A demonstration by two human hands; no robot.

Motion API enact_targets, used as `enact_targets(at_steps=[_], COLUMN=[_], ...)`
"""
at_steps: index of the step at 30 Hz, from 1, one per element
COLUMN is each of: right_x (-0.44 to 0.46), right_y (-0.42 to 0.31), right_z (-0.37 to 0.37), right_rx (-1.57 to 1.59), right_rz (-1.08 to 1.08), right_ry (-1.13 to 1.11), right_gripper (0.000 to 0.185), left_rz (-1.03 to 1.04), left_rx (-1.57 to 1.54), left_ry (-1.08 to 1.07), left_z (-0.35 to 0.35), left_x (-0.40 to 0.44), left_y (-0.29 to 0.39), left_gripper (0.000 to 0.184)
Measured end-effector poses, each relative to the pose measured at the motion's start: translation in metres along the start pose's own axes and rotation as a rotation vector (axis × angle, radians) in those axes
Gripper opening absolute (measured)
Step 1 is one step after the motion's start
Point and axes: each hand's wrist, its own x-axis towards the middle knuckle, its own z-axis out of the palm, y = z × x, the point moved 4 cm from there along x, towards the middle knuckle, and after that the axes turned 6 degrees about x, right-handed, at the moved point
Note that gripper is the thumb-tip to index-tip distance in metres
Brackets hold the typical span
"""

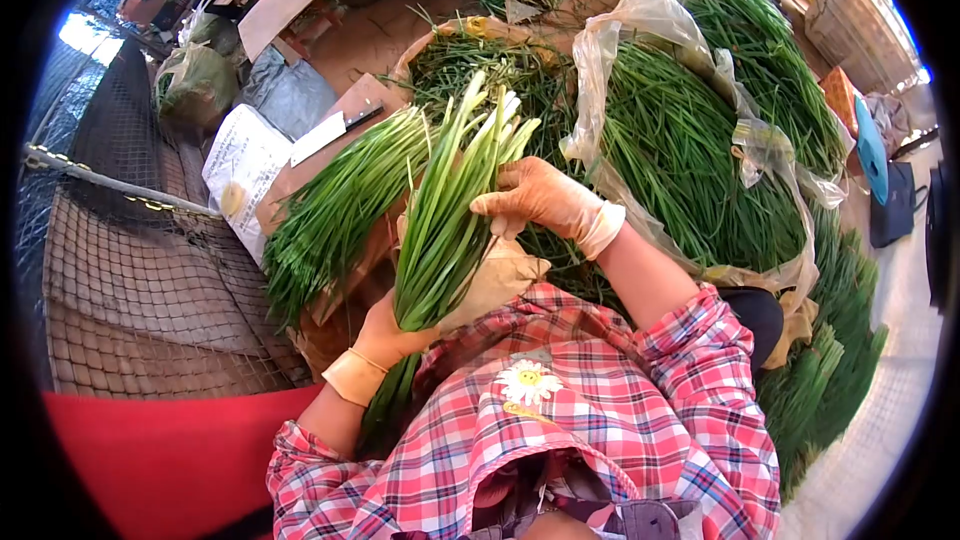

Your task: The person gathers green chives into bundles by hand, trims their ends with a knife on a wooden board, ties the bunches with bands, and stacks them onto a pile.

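A bunch of long green stalks (440,230) with pale ends pointing away from me is held over my lap. My left hand (388,340), in a thin glove, is wrapped round its lower leafy part. Gloved too, my right hand (538,198) is at the right side of the bunch near the pale ends, thumb and fingers bent together; what lies between them is too small to make out. Just left of the bunch, a pile of similar stalks (345,205) rests on a board. Beyond that pile lies a knife (328,132) with a wide blade and dark handle.
Open plastic bags (597,90) hold large heaps of green stalks (680,165) on the right. More stalks (840,340) lie at the far right. Netting (150,290) and a metal pole (120,183) are on the left, with a printed white sack (240,165) beside the board.
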Motion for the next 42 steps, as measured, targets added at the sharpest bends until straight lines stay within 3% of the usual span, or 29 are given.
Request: enact_targets(at_steps=[4,10,14,20,21,23,24,26,28,30,32,34,36,38,40,41,42], right_x=[-0.003,-0.003,-0.001,-0.048,-0.045,-0.029,-0.033,-0.028,-0.044,-0.033,-0.041,-0.030,-0.016,-0.009,-0.004,-0.011,-0.005], right_y=[0.000,-0.004,-0.003,-0.036,-0.021,0.011,0.032,0.110,0.045,0.012,-0.024,-0.022,-0.014,-0.003,0.003,0.005,0.018], right_z=[-0.014,-0.043,-0.071,-0.174,-0.200,-0.190,-0.158,-0.157,-0.107,-0.092,-0.054,-0.032,-0.024,-0.033,-0.053,-0.069,-0.103], right_rx=[-0.090,0.020,0.022,0.070,-0.465,-1.432,-1.842,-1.822,-1.622,-0.487,-0.112,-0.247,-0.384,-0.071,-0.431,-0.283,0.253], right_rz=[0.039,-0.069,-0.167,-0.464,-0.327,0.162,0.522,0.599,0.136,0.002,-0.221,-0.304,-0.194,-0.163,-0.355,-0.263,-0.315], right_ry=[-0.055,0.282,0.313,0.828,0.791,0.592,0.428,0.076,0.227,0.379,0.408,0.348,0.344,0.344,0.467,0.533,0.552], right_gripper=[0.025,0.019,0.018,0.009,0.010,0.015,0.018,0.026,0.031,0.035,0.035,0.045,0.039,0.031,0.021,0.012,0.011], left_rz=[-0.081,-0.059,-0.052,-0.169,-0.213,-0.181,-0.149,-0.124,-0.109,-0.136,-0.118,-0.083,-0.030,-0.066,-0.102,-0.108,-0.104], left_rx=[-0.165,-0.259,-0.237,-0.321,-0.382,-0.434,-0.488,-0.495,-0.563,-0.586,-0.523,-0.454,-0.247,-0.296,-0.384,-0.386,-0.379], left_ry=[-0.100,-0.130,-0.146,-0.222,-0.264,-0.256,-0.249,-0.279,-0.281,-0.286,-0.287,-0.235,-0.116,-0.148,-0.122,-0.117,-0.156], left_z=[0.004,0.008,0.009,-0.004,-0.006,-0.008,-0.010,-0.015,-0.010,-0.006,-0.001,0.006,0.009,0.013,0.013,0.010,0.005], left_x=[0.000,0.004,0.003,-0.006,-0.008,-0.010,-0.011,-0.008,-0.009,-0.007,0.000,0.006,0.011,0.008,0.004,0.002,0.001], left_y=[0.004,0.008,0.020,0.001,-0.004,0.000,0.003,0.006,0.007,0.009,0.015,0.015,0.011,0.019,0.022,0.021,0.019], left_gripper=[0.063,0.060,0.061,0.059,0.061,0.053,0.045,0.045,0.045,0.047,0.052,0.057,0.061,0.062,0.059,0.059,0.058])
